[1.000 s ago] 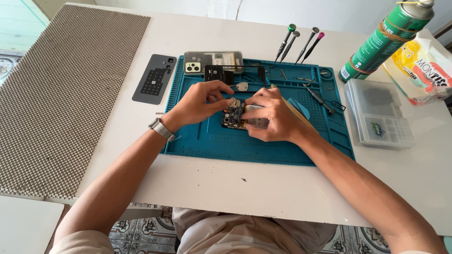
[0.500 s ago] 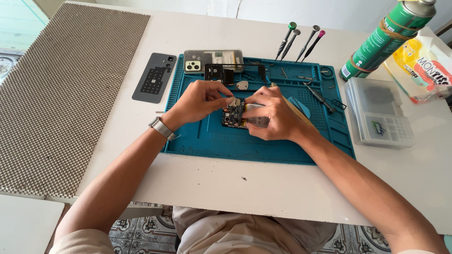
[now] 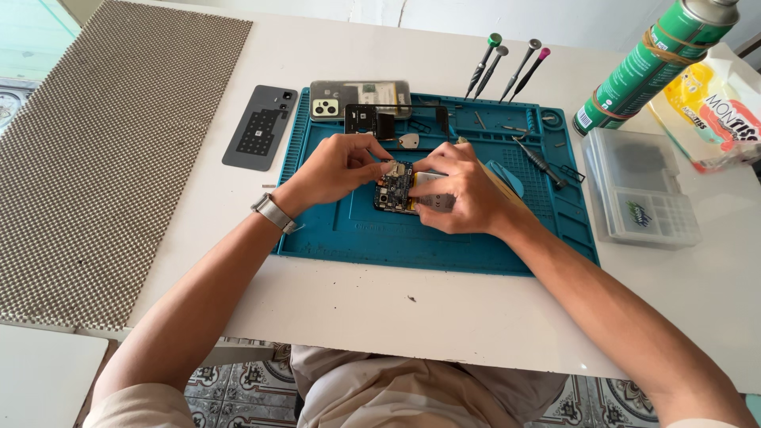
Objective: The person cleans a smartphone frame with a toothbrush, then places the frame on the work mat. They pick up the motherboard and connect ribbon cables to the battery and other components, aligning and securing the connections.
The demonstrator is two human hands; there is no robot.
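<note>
Lying on blue work mat (image 3: pixel 341 230), opened phone body (image 3: pixel 394 190), between both hands. Left hand (image 3: pixel 337 166) pinching its upper edge, fingers curled closed. Right hand (image 3: pixel 460 190) pressing flat over its right side, fingers partly closed. Screwdrivers (image 3: pixel 507 63) well apart, beyond mat.

Green spray can (image 3: pixel 655 65); yellow packet (image 3: pixel 711 111), perhaps wipes.
</note>
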